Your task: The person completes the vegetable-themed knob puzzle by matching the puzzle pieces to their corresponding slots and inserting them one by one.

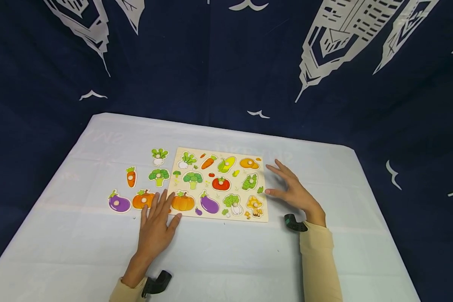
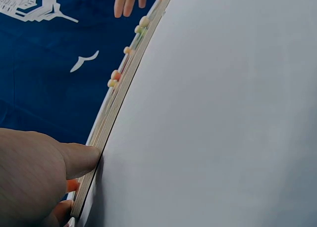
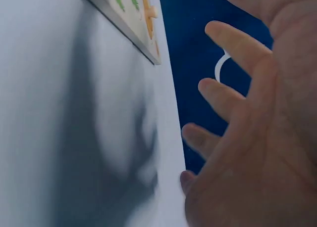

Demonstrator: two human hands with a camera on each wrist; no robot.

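A wooden vegetable puzzle board (image 1: pixel 200 165) lies flat on the table. My left hand (image 1: pixel 155 228) is at its lower left corner with fingers spread, and in the left wrist view the thumb (image 2: pixel 81 158) touches the board's edge. Partly beside those fingers is a loose pumpkin piece (image 1: pixel 137 202). Off the board's right edge my right hand (image 1: pixel 292 191) hovers with spread fingers, holding nothing. Knobbed pieces sit in the board, among them a tomato (image 1: pixel 216 184), corn (image 1: pixel 230 161) and a mushroom (image 1: pixel 256 203).
Left of the board lie several loose knobbed pieces: an eggplant (image 1: pixel 123 205), a carrot (image 1: pixel 131 179), broccoli (image 1: pixel 159 180) and a leafy white turnip (image 1: pixel 158 161). They rest on a white-covered table (image 1: pixel 226 260). A dark blue patterned curtain (image 1: pixel 173 75) hangs behind it.
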